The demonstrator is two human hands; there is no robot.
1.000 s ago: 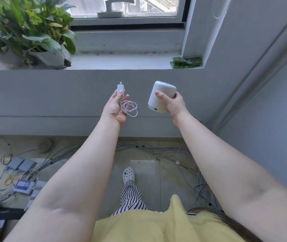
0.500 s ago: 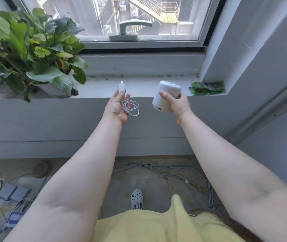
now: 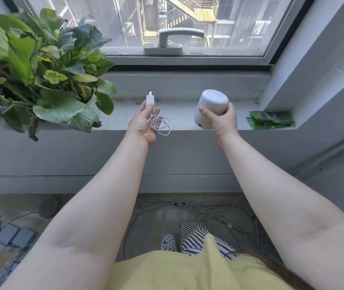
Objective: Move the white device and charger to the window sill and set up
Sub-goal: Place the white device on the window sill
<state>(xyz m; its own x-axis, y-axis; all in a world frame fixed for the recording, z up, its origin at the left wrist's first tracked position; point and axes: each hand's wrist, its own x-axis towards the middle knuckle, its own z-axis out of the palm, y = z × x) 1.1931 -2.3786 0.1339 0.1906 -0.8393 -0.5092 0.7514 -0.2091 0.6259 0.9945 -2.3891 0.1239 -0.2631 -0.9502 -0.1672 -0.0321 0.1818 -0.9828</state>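
Note:
My right hand [image 3: 222, 123] grips a white cylindrical device [image 3: 210, 107], tilted with its rounded top toward the window, just above the front edge of the window sill [image 3: 183, 117]. A small port shows low on the side of the device. My left hand [image 3: 143, 126] holds a white charger [image 3: 149, 100] upright between thumb and fingers. Its thin white cable [image 3: 161, 124] hangs in a coil from my palm, over the sill's front edge.
A leafy potted plant [image 3: 41, 72] fills the sill's left part. Green packets [image 3: 270, 119] lie at the right end beside the wall. The window handle [image 3: 172, 41] sits behind on the frame. Cables and boxes [image 3: 14, 237] lie on the floor below.
Both hands have come forward and up toward the sill with the device and charger. The view has tilted up, showing more of the window.

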